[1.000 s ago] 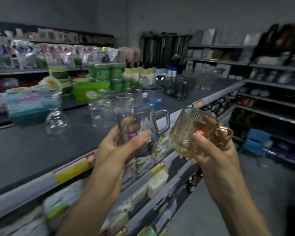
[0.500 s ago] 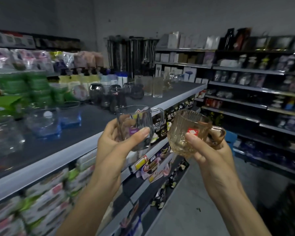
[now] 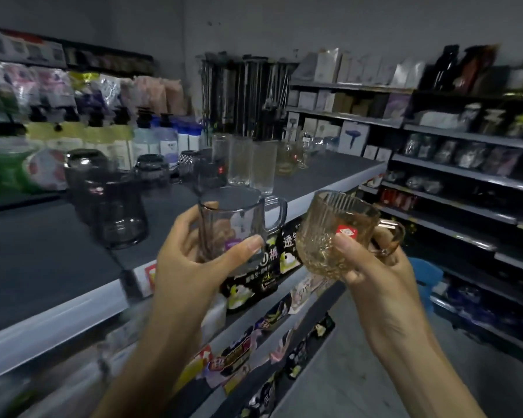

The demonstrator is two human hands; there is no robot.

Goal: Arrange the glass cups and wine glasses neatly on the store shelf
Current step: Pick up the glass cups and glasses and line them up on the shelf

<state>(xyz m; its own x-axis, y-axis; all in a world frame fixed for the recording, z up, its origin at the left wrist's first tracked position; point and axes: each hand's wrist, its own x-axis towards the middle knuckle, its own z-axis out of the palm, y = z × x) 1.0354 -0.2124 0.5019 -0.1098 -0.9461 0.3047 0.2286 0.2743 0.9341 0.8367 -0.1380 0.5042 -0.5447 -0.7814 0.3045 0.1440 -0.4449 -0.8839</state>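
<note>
Risk: glass-on-glass knock in front of the shelf (image 3: 43,254).
Left hand (image 3: 187,267) grips clear mug (image 3: 239,215), right hand (image 3: 375,273) grips amber cup (image 3: 323,224); both unshelved, held close together; a clink could chip either.

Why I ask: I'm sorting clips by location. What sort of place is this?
Most likely a retail store aisle: long tiered shelves, boxed goods stacked on them, and glasses set out, with a label sticker on the amber mug.
</note>
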